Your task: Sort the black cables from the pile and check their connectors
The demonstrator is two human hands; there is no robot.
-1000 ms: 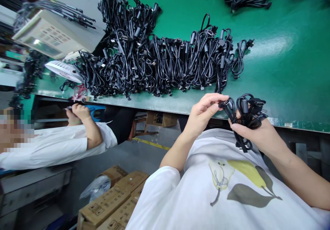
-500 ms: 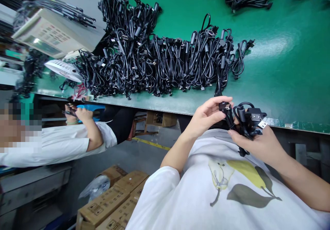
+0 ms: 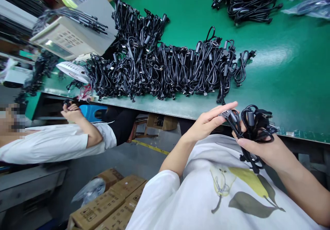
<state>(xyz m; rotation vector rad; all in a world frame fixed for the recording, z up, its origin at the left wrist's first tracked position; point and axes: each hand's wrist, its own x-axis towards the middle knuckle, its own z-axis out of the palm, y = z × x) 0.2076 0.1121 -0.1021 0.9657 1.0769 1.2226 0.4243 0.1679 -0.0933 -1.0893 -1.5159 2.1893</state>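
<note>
My right hand (image 3: 265,151) is closed around coiled black cables (image 3: 251,118), their loops and plugs sticking out above and below the fingers. One cable connector (image 3: 225,113) with a rectangular socket points left out of this bunch. My left hand (image 3: 206,122) has its thumb against that connector, its long fingers stretched out behind it. A dark cylinder (image 3: 250,118) shows on one cable. Beyond my hands, many similar tied cables (image 3: 180,66) lie in a long row on the green table (image 3: 291,85). The right palm and part of the bunch are hidden.
More black cables (image 3: 251,4) and clear plastic bags (image 3: 309,8) lie at the table's far right. A beige device (image 3: 69,35) and a white fan-like disc (image 3: 73,72) stand left. A co-worker's hand (image 3: 72,113) is beyond. Cardboard boxes (image 3: 108,202) sit on the floor.
The bunch has shifted slightly right and turned, so the left connector's socket now faces me. My left fingers have straightened. The co-worker's hands have moved closer to their body.
</note>
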